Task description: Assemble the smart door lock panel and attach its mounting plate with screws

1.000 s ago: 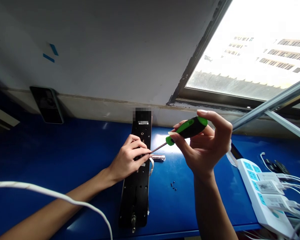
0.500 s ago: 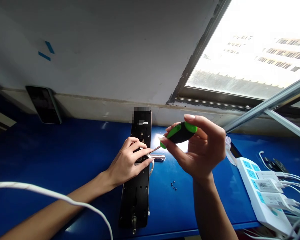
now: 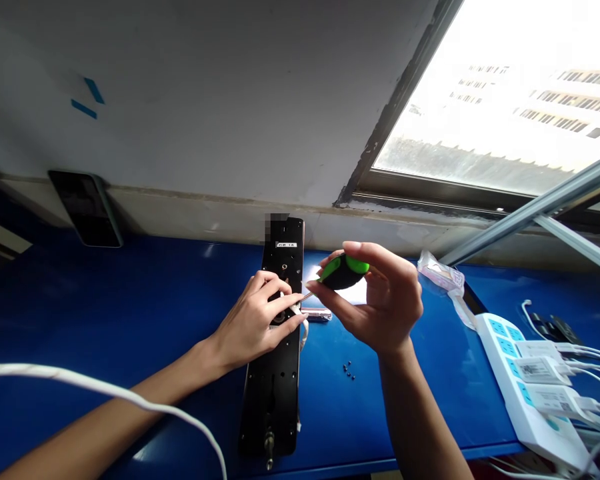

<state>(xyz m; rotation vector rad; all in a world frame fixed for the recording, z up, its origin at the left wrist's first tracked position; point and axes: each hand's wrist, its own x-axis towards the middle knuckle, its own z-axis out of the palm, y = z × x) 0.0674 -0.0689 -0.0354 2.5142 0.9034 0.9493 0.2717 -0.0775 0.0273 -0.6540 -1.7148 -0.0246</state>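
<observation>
A long black metal plate point(image 3: 273, 393) with small holes lies upright in the view on the blue table. My left hand point(image 3: 260, 317) rests across its middle, thumb and forefinger at a small white part point(image 3: 296, 309) near the right edge. My right hand point(image 3: 380, 300) grips the green and black handle of a screwdriver point(image 3: 345, 271). Its shaft slants down left to my left fingertips, where the tip is hidden. Several small dark screws point(image 3: 349, 371) lie right of the plate. A narrow shiny packet point(image 3: 317, 315) sticks out beside the plate.
A white power strip point(image 3: 530, 400) with plugged-in chargers stands on the right. Near it lies a clear plastic bag point(image 3: 443, 272). A dark upright device point(image 3: 86, 208) leans at the wall on the left. A white cable point(image 3: 130, 397) crosses the lower left.
My right hand and the screwdriver have moved left and slightly down, closer to the plate. The plastic bag shows more fully. My left hand stays in nearly the same place.
</observation>
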